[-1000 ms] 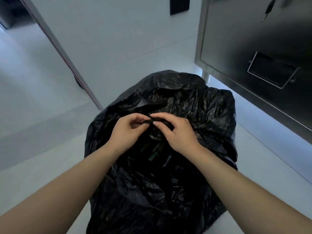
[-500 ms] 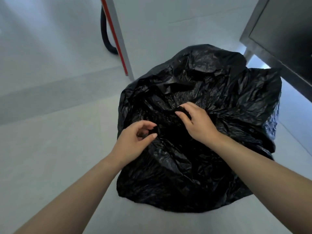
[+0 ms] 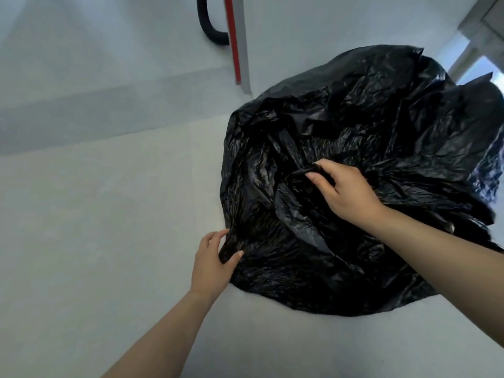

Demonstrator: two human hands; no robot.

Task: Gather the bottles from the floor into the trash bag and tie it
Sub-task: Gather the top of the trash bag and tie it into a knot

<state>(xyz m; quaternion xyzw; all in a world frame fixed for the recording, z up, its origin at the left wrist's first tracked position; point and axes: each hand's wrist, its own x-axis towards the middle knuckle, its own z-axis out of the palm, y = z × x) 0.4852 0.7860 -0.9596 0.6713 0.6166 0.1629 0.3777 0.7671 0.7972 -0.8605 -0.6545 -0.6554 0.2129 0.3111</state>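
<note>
My left hand (image 3: pixel 211 264) pinches the bag (image 3: pixel 368 148) edge on the floor (image 3: pixel 95 227), my right hand (image 3: pixel 345 190) pinches a twisted strip; thin plastic could tear or slip, I judge.

1. The light is soft and a bit dim, with a cool blue-grey look.
2. The brightest spot is at the top right corner.
3. The black trash bag (image 3: pixel 368 165) has small shiny spots on its wrinkles, but its middle is too dark to see into.
4. The floor (image 3: pixel 95 241) has only faint shadows.
5. Straight lines bend near the edges.
6. The right edge looks a little blurry.
</note>
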